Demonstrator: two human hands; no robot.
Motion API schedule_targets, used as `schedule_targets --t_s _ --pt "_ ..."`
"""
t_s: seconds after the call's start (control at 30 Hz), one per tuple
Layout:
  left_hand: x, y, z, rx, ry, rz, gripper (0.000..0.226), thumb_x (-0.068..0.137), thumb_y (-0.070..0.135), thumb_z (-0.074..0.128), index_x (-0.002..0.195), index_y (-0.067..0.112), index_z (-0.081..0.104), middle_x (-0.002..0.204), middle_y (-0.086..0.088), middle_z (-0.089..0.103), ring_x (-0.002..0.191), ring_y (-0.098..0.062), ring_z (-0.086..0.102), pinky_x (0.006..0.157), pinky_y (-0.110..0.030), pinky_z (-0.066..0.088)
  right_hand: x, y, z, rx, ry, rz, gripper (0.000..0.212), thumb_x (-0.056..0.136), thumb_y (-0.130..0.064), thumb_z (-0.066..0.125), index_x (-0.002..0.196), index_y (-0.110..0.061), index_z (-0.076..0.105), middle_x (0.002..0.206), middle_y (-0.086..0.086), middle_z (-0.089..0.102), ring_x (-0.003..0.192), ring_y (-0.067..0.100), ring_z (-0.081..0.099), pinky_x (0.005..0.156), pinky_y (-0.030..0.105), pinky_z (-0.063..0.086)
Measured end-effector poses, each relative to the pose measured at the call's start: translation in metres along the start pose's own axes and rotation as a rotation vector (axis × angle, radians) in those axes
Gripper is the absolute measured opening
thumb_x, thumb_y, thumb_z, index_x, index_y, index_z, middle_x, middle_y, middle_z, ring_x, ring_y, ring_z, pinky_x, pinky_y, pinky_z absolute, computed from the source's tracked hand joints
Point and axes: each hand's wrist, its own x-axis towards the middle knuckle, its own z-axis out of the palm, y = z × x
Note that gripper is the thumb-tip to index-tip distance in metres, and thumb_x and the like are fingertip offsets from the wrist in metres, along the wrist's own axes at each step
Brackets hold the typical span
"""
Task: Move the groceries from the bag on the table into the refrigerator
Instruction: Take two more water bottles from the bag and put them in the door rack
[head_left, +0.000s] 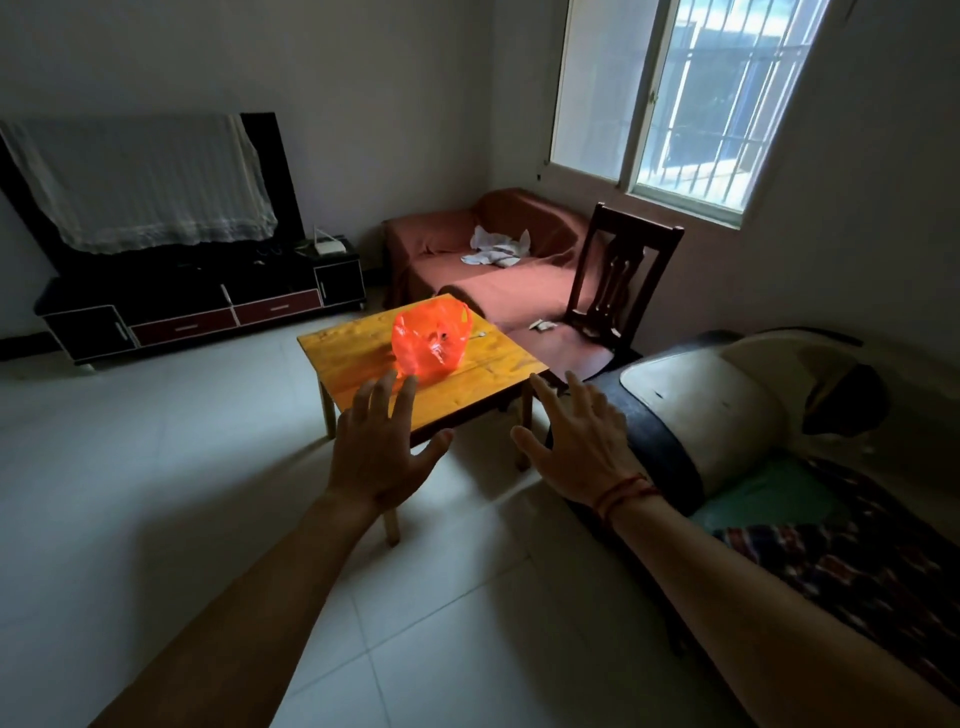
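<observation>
A translucent orange plastic bag (431, 340) stands upright on a small yellow wooden table (353, 358) in the middle of the room; its contents are not clear through the plastic. My left hand (382, 447) is stretched out in front of me, fingers spread, palm down, just short of the table's near edge and empty. My right hand (576, 441), with a red cord at the wrist, is spread and empty too, beside the table's near right corner. No refrigerator is in view.
A dark wooden chair (618, 291) stands right of the table. A red-covered sofa (478, 249) sits by the window, a cloth-draped TV on a black cabinet (197, 306) at the left. A couch with blankets (753, 467) runs along my right. White tiled floor lies at left.
</observation>
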Motion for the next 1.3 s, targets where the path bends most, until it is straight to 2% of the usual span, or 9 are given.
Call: schedule_targets --t_s 0.13,0.27,0.53,0.67,0.9,1.1,1.3 --pt "0.083 -0.008 0.037 0.024 -0.018 -0.027 0.086 0.082 0.072 0.033 0.143 0.013 0.039 0.146 -0.014 0.04 0.133 -0.036 0.038 0.097 -0.052 0.044 0.089 0.026 0.024 0.0 -0.04 -0.014 0.082 0.08 -0.075 0.022 0.153 -0.039 0.019 0.159 0.012 0.023 0.143 0.036 0.025 0.11 0.053 0.03" --pt "0.147 -0.024 0.068 0.019 -0.027 -0.071 0.083 0.082 0.071 0.036 0.142 0.014 0.039 0.146 -0.012 0.038 0.133 -0.035 0.037 0.097 -0.051 0.044 0.164 0.041 0.048 -0.012 -0.087 -0.029 0.076 0.086 -0.07 0.036 0.153 -0.039 0.019 0.16 0.012 0.022 0.144 0.035 0.024 0.112 0.052 0.027" --pt "0.245 -0.069 0.135 0.018 -0.057 -0.149 0.083 0.083 0.071 0.035 0.144 0.015 0.037 0.148 -0.013 0.036 0.133 -0.033 0.036 0.102 -0.05 0.042 0.292 0.044 0.107 -0.003 -0.134 -0.082 0.088 0.073 -0.078 0.012 0.153 -0.041 0.018 0.159 0.012 0.024 0.141 0.035 0.029 0.111 0.052 0.031" --pt "0.294 -0.108 0.165 -0.022 -0.054 -0.183 0.083 0.083 0.071 0.036 0.147 0.017 0.034 0.151 -0.011 0.031 0.135 -0.032 0.032 0.105 -0.049 0.037 0.361 0.038 0.148 -0.025 -0.151 -0.094 0.086 0.074 -0.078 0.016 0.152 -0.041 0.022 0.158 0.013 0.028 0.14 0.035 0.032 0.11 0.054 0.029" --pt "0.392 -0.18 0.211 -0.116 -0.094 -0.264 0.085 0.081 0.073 0.037 0.147 0.019 0.031 0.152 -0.011 0.029 0.135 -0.03 0.031 0.106 -0.048 0.036 0.482 0.019 0.195 -0.046 -0.193 -0.11 0.086 0.075 -0.078 0.016 0.152 -0.041 0.018 0.157 0.012 0.028 0.139 0.033 0.032 0.109 0.051 0.029" --pt "0.461 -0.212 0.254 -0.181 -0.161 -0.285 0.086 0.082 0.073 0.034 0.148 0.019 0.033 0.155 -0.012 0.027 0.136 -0.032 0.031 0.11 -0.049 0.034 0.56 0.011 0.231 -0.039 -0.257 -0.111 0.081 0.081 -0.075 0.027 0.153 -0.041 0.014 0.158 0.015 0.025 0.14 0.036 0.03 0.111 0.055 0.028" --pt "0.518 -0.234 0.311 -0.21 -0.224 -0.333 0.093 0.078 0.077 0.027 0.148 0.017 0.034 0.155 -0.012 0.026 0.136 -0.034 0.029 0.111 -0.051 0.031 0.626 0.017 0.283 -0.034 -0.32 -0.141 0.08 0.082 -0.074 0.024 0.153 -0.04 0.012 0.159 0.014 0.024 0.14 0.037 0.031 0.11 0.056 0.029"
